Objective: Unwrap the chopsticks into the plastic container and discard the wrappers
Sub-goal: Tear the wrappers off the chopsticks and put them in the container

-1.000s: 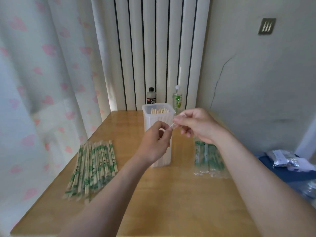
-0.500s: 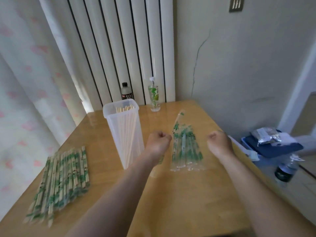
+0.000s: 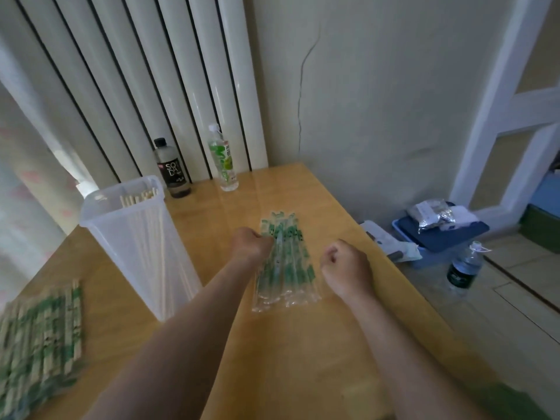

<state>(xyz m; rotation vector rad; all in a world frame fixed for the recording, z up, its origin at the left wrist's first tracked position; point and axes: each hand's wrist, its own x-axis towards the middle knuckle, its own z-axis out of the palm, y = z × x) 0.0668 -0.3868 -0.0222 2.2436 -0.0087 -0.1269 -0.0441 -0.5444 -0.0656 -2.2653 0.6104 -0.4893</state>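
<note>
Since one second ago, both hands have left the mouth of the plastic container (image 3: 136, 237) and come down to the pile of empty wrappers (image 3: 285, 262); over the last half second the wrapper that stood tilted above the pile has settled flat among the others. Left hand (image 3: 250, 245) is curled into a fist with its knuckles touching the left edge of the pile; whether it grips a wrapper cannot be told. Right hand (image 3: 345, 268) is also fisted, just beside the pile's right edge, with nothing visible in it. Bare chopsticks (image 3: 138, 197) stand upright inside the translucent container, their tips showing at the rim. Wrapped chopsticks (image 3: 39, 338) lie in a blurred heap at the near left of the wooden table (image 3: 303, 344), well apart from the hands. At the far edge stand a dark soda bottle (image 3: 171, 169) and a clear bottle with a green label (image 3: 222, 160), both upright against a white ribbed radiator (image 3: 151, 71). A cracked wall (image 3: 363, 101) closes the right side. On the floor beside the table sit a blue bin (image 3: 439, 234) carrying a foil packet (image 3: 431, 215), and a dark-labelled bottle (image 3: 463, 268).
</note>
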